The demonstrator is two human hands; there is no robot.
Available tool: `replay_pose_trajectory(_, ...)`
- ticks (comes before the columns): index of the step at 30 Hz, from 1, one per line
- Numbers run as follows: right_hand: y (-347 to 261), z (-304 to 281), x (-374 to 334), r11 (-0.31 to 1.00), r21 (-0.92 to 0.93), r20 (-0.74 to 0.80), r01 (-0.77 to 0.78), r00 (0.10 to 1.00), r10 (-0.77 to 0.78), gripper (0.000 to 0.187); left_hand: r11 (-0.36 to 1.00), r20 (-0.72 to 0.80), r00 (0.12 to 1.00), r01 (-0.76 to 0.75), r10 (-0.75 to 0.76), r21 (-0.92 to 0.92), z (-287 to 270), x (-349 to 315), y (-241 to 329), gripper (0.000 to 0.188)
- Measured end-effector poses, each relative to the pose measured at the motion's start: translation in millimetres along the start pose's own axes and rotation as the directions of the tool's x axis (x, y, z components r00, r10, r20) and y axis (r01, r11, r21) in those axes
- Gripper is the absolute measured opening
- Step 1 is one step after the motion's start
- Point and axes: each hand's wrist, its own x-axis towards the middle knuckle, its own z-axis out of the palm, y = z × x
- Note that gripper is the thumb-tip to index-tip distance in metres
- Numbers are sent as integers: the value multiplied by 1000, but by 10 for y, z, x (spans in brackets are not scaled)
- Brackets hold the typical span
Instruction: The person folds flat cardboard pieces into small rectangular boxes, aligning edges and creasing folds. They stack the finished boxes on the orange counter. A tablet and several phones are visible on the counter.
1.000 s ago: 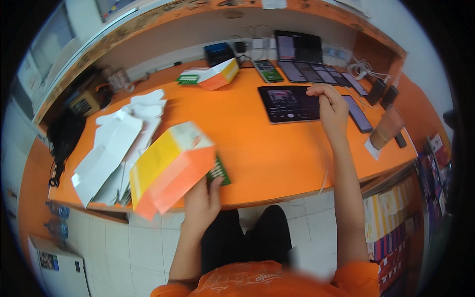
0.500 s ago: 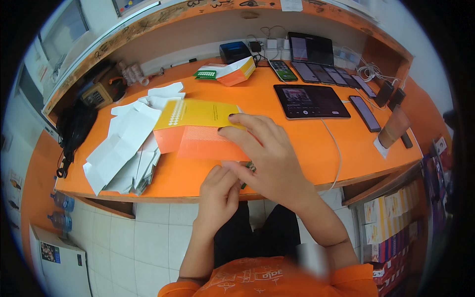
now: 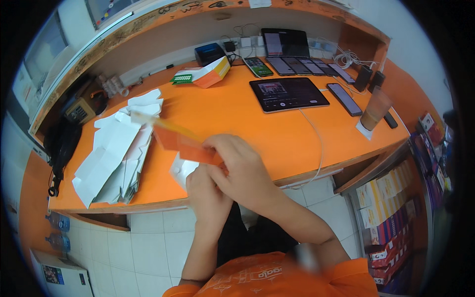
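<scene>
In front of my body, above the desk's near edge, I hold a flat orange and yellow cardboard carton (image 3: 185,146), tilted and partly smeared by motion. My right hand (image 3: 242,166) is closed on its right end. My left hand (image 3: 207,184) sits just below, fingers curled in against the right hand, with a white panel (image 3: 182,168) of the cardboard rising behind it. Its fingertips are mostly hidden. To the left lies a heap of white unfolded cartons (image 3: 111,148). Farther back stands a partly folded green, yellow and orange carton (image 3: 213,76).
On the orange desk are a tablet (image 3: 287,95), several phones (image 3: 299,67), an open laptop (image 3: 285,43) and a cup of brown drink (image 3: 374,111) at the right. A white cable (image 3: 320,143) crosses the front. A black bag (image 3: 62,148) lies at the left end.
The carton has turned from its broad printed face to nearly edge-on, and a white panel now shows. My right hand has come down and left, closer against my left hand. The view has shifted.
</scene>
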Motion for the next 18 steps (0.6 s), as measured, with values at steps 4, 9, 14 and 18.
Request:
replay_pose_trajectory(4,48,-91,19,999,32,28,32,999,-33,29,998,-139,990,18,-25,-53,-92,-12,16,18)
replay_pose_trajectory(9,64,-236,-9,996,71,57,47,997,-51,31,949,23,983,184,-184,-255,-336,-65,-56,17)
replay_pose_trajectory(14,-19,-229,-90,929,-68,90,363,930,-357,38,997,21,998,63,-64,47,-628,-52,-178,28)
replay_pose_trajectory(18,-41,-328,-122,975,46,67,218,973,-220,31,992,176,984,37,-14,-124,-728,202,-131,19)
